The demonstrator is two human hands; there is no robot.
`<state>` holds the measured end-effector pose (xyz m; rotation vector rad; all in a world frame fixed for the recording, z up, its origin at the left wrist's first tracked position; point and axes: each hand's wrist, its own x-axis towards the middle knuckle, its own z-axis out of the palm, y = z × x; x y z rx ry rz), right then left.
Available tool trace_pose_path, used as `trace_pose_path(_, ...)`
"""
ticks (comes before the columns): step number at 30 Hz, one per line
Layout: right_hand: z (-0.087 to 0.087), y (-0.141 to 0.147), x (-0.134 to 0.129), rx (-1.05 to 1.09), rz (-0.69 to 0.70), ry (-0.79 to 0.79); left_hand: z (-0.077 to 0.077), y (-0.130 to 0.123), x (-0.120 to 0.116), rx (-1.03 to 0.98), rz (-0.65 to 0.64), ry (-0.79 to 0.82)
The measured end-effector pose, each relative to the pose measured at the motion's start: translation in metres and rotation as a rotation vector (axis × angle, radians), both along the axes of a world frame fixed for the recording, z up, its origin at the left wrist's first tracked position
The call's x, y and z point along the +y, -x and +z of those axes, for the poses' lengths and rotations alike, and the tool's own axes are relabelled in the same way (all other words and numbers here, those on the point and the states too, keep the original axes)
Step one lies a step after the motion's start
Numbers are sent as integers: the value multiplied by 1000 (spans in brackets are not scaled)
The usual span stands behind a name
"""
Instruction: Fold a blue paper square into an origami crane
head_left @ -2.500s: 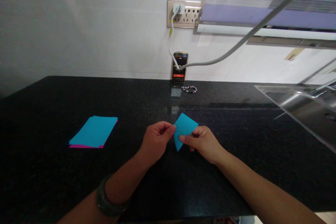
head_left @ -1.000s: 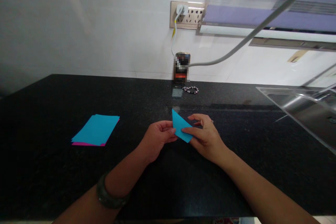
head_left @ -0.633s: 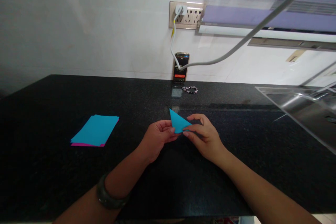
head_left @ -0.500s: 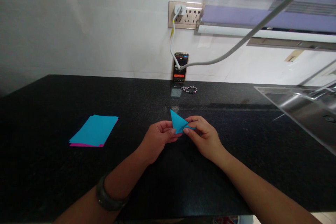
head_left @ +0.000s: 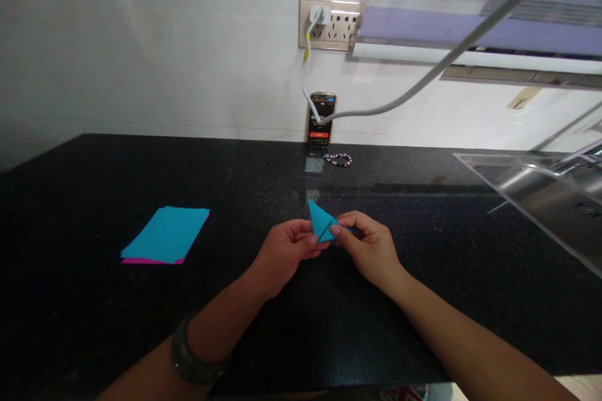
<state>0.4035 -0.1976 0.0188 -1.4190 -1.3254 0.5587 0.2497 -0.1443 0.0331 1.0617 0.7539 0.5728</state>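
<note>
Between my two hands is a small piece of folded blue paper [head_left: 320, 222], with one sharp corner pointing up and away from me. My left hand [head_left: 286, 252] pinches its lower left edge between thumb and fingers. On the other side, my right hand [head_left: 369, 244] grips the paper, its thumb pressed on the front near a fold line and its fingers behind. The paper's right part is mostly hidden by the right hand. A dark bangle [head_left: 190, 354] is around my left forearm.
A stack of blue and pink paper sheets [head_left: 167, 235] lies on the black countertop [head_left: 263, 175] at left. Against the wall leans a phone [head_left: 322, 128] with a beaded strap [head_left: 339, 160]. A cable [head_left: 404, 97] crosses above. The sink [head_left: 540, 182] is at right.
My right thumb has shifted onto the front of the folded paper, which sits slightly lower and further right. A fold line across it shows more plainly. Both hands keep their hold.
</note>
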Motion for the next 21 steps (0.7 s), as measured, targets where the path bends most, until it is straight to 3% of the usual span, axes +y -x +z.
trace_pose_path(8,-3,2,-1,67,-65,89,2,-1,-2,16,9,4)
trace_pose_path(15,0,4,1,326,51,29,0,-3,-3,6,4,-4)
trace_pose_path(21,0,3,3,367,75,37,0,-2,-3,24,-20,-14)
